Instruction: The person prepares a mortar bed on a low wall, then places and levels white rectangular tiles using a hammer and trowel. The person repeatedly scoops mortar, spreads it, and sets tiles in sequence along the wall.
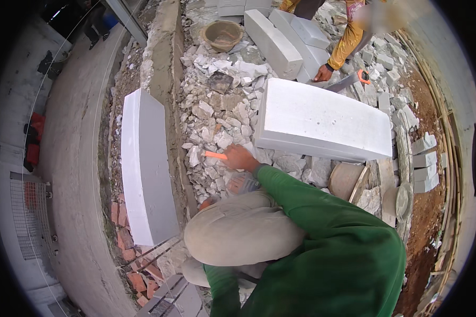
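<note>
Outdoors on a building site, the ground is bare dirt, reddish at the right, with a smooth grey concrete slab (71,158) curving down the left side. Between them runs a rough cement wall (166,79), and beside it lies a wide bed of broken white rubble (222,105). One big white block (322,121) lies flat on the rubble, just ahead of the person. A second long white block (145,169) stands on the wall at the left, well apart from the first. More white blocks (280,39) are stacked at the top, near a worn round basin (222,34). Red bricks (127,243) lie loose at the lower left, and small grey pavers (424,164) are stacked at the right.

The person crouches, a green sleeve (312,206) stretched forward over a bent knee in beige trousers (243,227). The right hand (240,157) is clenched around a thin orange pencil (215,155), which points left over the rubble, just beside the near corner of the big block. The left hand is hidden below the knee, so its grip cannot be told.

At the top, a co-worker in a yellow sleeve (346,45) rests a hand (322,74) on a block, near a saw (349,79) with an orange handle.
</note>
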Motion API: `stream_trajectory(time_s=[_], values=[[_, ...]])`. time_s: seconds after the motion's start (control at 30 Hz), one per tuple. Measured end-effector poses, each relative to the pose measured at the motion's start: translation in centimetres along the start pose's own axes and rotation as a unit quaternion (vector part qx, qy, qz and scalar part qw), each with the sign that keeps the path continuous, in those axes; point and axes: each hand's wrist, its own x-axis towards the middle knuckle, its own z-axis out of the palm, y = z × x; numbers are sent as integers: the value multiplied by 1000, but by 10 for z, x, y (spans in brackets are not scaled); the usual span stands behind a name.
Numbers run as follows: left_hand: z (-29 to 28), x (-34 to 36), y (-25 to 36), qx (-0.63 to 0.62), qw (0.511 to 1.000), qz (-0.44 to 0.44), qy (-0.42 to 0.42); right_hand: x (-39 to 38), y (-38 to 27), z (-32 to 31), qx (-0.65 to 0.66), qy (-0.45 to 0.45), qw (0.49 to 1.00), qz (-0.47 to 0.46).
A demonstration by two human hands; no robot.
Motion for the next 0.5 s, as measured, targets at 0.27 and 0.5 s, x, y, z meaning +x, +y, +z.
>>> stream_trajectory(time_s=[0.27, 0.5], values=[[-17, -4, 2, -21, 997, 3, 78, 9, 3, -16, -24, -23, 999, -39], [-6, 28, -19, 52, 990, -130, -21, 12, 3, -13, -35, -34, 998, -48]])
